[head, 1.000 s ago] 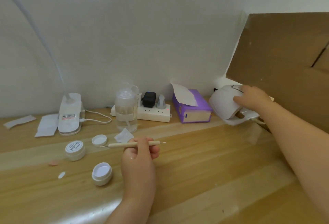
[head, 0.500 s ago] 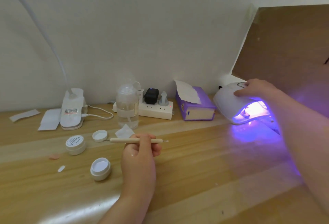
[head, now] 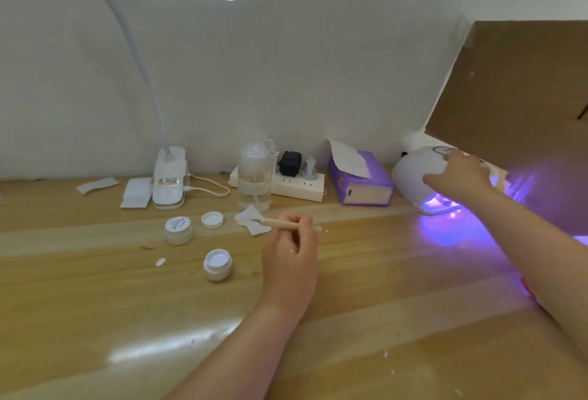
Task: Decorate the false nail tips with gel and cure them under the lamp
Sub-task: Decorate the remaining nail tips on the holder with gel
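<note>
The right hand [head: 458, 177] is resting on top of the white curing lamp [head: 413, 173] at the right rear of the worktop [head: 366, 304], fingers [head: 429, 179] lying loosely spread over the dome, apparently steadying it or working its button. The lamp is glowing violet from its mouth and throwing that light onto the wood; whatever is curing inside cannot be made out.

The left hand [head: 291, 250] is holding a wooden-handled tool [head: 283, 224] level above the worktop, fingers curled round the shaft, fine tip pointing right. Judgement: the tool is being kept off the surface so gel on the tip is not smeared while the cure runs.

An open gel pot [head: 218, 264] is standing near the left hand, its loose cap [head: 212, 219] farther back beside a capped pot [head: 178, 229]. Two nail tips, one white [head: 160, 262] and one pinkish [head: 148, 244], are lying left of the pots, well apart from the lamp and still to be treated.

Versus half a second ago: lamp lit in both; the right hand has slid forward over the dome. One second ago the lamp was tilted up and dark.
</note>
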`<move>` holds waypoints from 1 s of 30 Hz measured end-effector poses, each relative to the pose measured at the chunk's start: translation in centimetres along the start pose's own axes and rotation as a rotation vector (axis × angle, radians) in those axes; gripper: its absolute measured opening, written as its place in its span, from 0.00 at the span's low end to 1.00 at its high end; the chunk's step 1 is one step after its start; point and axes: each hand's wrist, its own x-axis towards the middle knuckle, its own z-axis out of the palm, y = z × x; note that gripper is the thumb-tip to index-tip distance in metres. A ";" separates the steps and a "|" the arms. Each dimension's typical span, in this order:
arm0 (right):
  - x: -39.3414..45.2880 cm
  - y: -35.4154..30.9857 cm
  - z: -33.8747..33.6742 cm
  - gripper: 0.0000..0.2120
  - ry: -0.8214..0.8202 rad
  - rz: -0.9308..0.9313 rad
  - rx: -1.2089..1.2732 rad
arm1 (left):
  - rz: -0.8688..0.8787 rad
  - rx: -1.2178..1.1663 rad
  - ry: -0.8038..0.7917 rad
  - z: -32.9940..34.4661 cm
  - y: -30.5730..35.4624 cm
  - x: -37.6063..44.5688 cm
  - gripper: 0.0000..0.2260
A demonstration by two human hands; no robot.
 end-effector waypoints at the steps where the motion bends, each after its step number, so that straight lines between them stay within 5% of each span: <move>1: -1.6 -1.4 -0.4 0.22 0.034 -0.070 0.043 | 0.019 0.028 0.002 -0.1 0.1 0.0 0.09; 6: -11.5 -9.4 -3.5 0.03 -0.007 -0.452 0.334 | 0.007 0.010 0.040 -1.1 1.2 -0.4 0.06; 10: -18.6 -14.3 -4.6 0.08 -0.206 -0.717 0.470 | 0.042 0.038 0.005 -4.2 2.9 -1.0 0.07; 14: -22.6 -18.3 -3.2 0.08 -0.274 -0.848 0.558 | 0.094 0.328 -0.086 -9.9 5.2 -0.8 0.06; 19: -26.1 -23.3 -1.3 0.06 -0.256 -0.890 0.843 | 0.332 0.873 -0.025 -17.6 8.2 -0.4 0.11; 24: -28.9 -28.0 0.6 0.03 -0.094 -0.959 0.881 | 0.346 0.998 0.016 -23.5 8.9 -0.3 0.09; 27: -30.5 -31.2 2.2 0.04 -0.137 -0.789 1.057 | 0.353 0.960 0.109 -27.4 8.9 -0.1 0.06; 30: -31.2 -33.9 3.8 0.04 -0.349 -0.476 1.310 | 0.268 0.958 0.263 -32.9 8.5 1.1 0.07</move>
